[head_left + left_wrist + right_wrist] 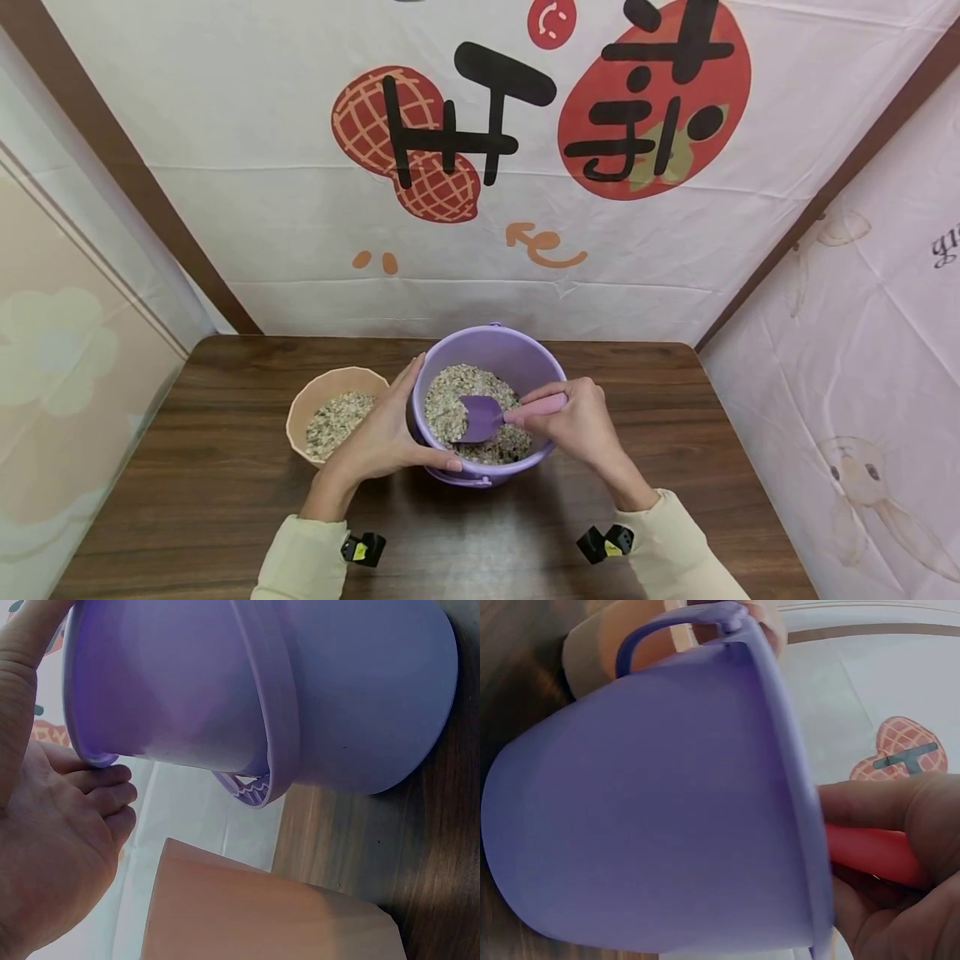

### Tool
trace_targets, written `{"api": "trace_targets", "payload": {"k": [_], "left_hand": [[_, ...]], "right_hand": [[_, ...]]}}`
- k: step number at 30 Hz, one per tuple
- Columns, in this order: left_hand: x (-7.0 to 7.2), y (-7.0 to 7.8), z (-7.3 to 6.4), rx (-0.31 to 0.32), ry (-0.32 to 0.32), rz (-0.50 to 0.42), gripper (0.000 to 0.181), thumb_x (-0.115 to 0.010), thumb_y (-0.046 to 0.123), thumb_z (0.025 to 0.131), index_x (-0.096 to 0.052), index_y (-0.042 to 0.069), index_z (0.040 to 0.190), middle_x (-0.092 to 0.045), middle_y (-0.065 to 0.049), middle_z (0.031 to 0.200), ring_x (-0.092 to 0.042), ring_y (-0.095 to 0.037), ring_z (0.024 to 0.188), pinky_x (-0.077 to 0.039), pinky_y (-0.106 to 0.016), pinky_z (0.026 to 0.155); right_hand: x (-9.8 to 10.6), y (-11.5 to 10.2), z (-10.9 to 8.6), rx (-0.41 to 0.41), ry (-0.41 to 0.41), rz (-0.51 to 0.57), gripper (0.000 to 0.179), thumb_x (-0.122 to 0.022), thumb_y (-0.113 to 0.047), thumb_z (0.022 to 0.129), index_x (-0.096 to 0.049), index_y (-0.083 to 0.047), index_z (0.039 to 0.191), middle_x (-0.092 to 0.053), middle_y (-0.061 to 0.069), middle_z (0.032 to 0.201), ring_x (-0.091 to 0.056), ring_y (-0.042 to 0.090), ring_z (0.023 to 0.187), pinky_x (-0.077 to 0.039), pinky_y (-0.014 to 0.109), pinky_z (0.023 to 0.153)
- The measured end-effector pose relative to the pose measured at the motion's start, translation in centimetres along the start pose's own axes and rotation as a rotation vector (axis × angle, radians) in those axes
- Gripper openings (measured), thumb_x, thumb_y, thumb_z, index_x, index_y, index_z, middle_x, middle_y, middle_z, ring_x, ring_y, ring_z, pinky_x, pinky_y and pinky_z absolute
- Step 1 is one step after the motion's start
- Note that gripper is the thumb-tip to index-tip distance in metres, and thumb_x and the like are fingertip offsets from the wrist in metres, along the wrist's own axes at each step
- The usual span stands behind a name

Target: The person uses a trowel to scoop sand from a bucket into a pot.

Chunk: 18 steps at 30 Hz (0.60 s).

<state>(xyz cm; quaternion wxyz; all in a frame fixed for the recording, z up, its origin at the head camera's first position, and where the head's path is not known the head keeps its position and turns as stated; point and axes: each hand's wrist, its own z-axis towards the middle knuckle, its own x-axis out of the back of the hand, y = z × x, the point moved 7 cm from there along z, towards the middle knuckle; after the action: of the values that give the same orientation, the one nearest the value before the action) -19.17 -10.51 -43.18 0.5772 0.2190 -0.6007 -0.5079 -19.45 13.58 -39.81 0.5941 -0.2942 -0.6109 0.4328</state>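
A purple bucket (pixel 525 358) stands on the table, partly filled with pale, speckled grainy material (pixel 461 379). My left hand (pixel 386 433) holds the bucket's rim at the left, its thumb along the near edge and its fingers on the far left side. Inside the bucket, my right hand (pixel 581 421) grips the pink handle (pixel 543 406) of a small shovel. The purple blade (pixel 482 418) of that shovel lies at the surface of the grains. In the right wrist view, the bucket wall (pixel 667 802) hides the blade.
Left of the bucket is a peach-coloured tub (pixel 300 408) holding similar grains, partly behind my left hand. The bucket's carrying handle (pixel 274 697) hangs down its outside. Printed cloth (pixel 300 250) hangs behind the brown wooden table (pixel 217 467).
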Motion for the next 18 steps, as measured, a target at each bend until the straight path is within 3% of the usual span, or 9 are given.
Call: {"api": "trace_targets", "payload": {"k": [10, 18], "left_hand": [[-0.10, 0.03, 0.19, -0.013, 0.006, -0.013, 0.145, -0.101, 0.053, 0.047, -0.020, 0.020, 0.163, -0.034, -0.005, 0.160, -0.038, -0.025, 0.142, -0.030, -0.052, 0.115], [-0.06, -0.03, 0.10, -0.015, 0.004, 0.000, 0.145, -0.100, 0.055, 0.048, -0.019, 0.019, 0.163, -0.032, -0.005, 0.161, -0.037, -0.026, 0.143, -0.029, -0.054, 0.116]], "right_hand": [[0.24, 0.25, 0.74, 0.016, 0.145, -0.048, 0.020, -0.090, -0.004, 0.070, -0.083, -0.007, 0.088, -0.075, -0.003, 0.072, -0.071, 0.012, 0.068, -0.054, 0.026, 0.058], [0.18, 0.21, 0.77, 0.052, 0.118, -0.048, 0.021, -0.092, -0.006, 0.068, -0.083, -0.014, 0.086, -0.077, -0.003, 0.080, -0.071, 0.012, 0.077, -0.055, 0.026, 0.065]]}}
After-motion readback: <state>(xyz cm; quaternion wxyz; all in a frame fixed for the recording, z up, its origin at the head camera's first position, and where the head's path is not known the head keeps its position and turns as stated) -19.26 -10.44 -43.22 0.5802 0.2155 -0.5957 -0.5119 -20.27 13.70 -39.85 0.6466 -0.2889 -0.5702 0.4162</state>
